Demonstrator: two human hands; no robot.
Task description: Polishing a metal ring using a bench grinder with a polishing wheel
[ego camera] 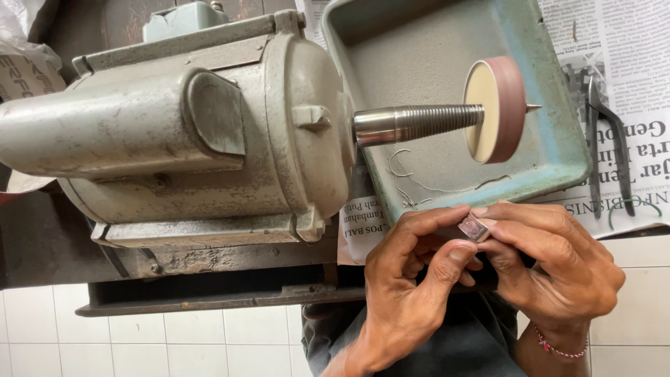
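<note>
My left hand point(408, 283) and my right hand point(551, 269) meet just below the tray's near edge. Together they pinch a small silvery metal piece point(474, 227), flat and roughly rectangular, between fingertips and thumbs. Above the hands a reddish-brown polishing wheel point(497, 109) with a cream face sits on a threaded tapered spindle point(417, 123). The spindle sticks out of a large grey motor housing point(188, 132) on the left. My hands are a short way below the wheel, not touching it.
A worn blue-green metal tray point(551, 150) lies under the wheel, with thin bits of wire point(412, 183) in it. Dark pliers point(606, 143) rest on newspaper point(638, 77) at the right. White tiled floor point(153, 345) shows below the bench edge.
</note>
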